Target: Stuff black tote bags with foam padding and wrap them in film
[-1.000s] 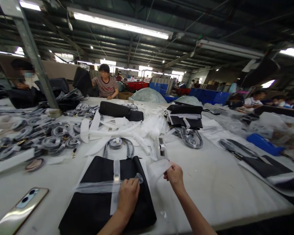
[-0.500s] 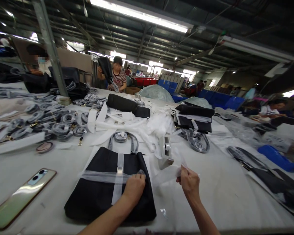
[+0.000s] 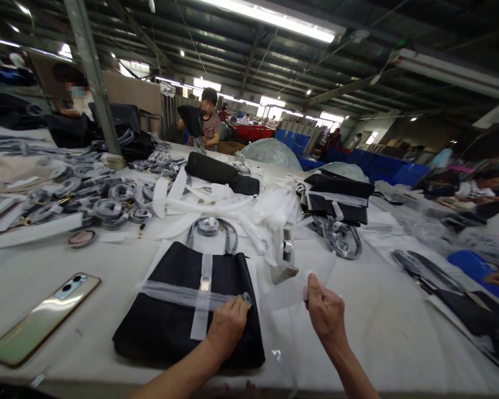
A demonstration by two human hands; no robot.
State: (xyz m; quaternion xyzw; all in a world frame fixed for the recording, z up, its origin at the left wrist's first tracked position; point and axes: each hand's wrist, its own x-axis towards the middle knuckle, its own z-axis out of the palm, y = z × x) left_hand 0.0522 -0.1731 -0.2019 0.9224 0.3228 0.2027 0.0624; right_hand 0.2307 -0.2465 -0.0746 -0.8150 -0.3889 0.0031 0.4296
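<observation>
A black handbag lies flat before me, with a pale strip down its front and a translucent wrapping band across it. My left hand is closed at the bag's right side, pinching the bunched end of that band. To the right of the bag, my right hand pinches a thin translucent sheet above the table. What its curled fingers hide I cannot see. Just beyond stands a white tape dispenser. A wrapped coiled strap rests by the bag's handles.
A phone lies at left, near many wrapped strap coils. White packing scraps and a stacked black bag sit farther back. Another bag lies at right. A metal post rises at left; a co-worker works opposite.
The view has shifted slightly. My right hand still pinches the sheet, now a little farther right, and my left hand stays on the bag. The co-worker opposite has lowered a black bag.
</observation>
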